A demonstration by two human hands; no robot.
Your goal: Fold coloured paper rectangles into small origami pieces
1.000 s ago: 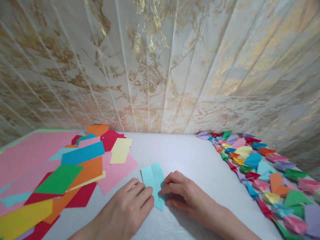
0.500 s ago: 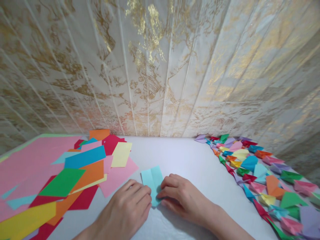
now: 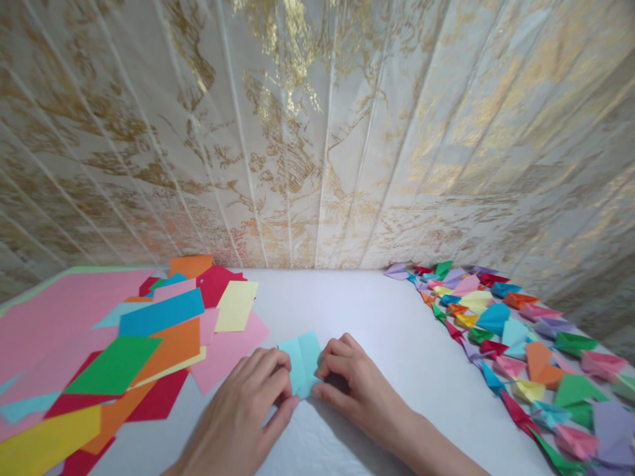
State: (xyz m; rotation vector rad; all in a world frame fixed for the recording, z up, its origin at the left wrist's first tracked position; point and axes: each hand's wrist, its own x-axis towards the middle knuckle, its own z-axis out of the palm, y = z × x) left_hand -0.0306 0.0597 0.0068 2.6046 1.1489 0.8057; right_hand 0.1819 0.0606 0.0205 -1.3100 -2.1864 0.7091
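Left hand (image 3: 248, 396) and right hand (image 3: 354, 380), fingers curled toward thumbs, pinch opposite sides of a creased light-blue paper sheet (image 3: 304, 357) near its lower corners. The sheet lies between them at the white tabletop (image 3: 327, 301).

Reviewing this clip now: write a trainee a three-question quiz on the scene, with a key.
1. Multiple choice: what colour is the paper being handled?
A) red
B) light blue
C) orange

2. True or false: the folded pieces lie to the left of the loose sheets.

3. Fill in: the left grip and right grip are at ____ sides of the paper.

Key: 1. B; 2. False; 3. opposite.
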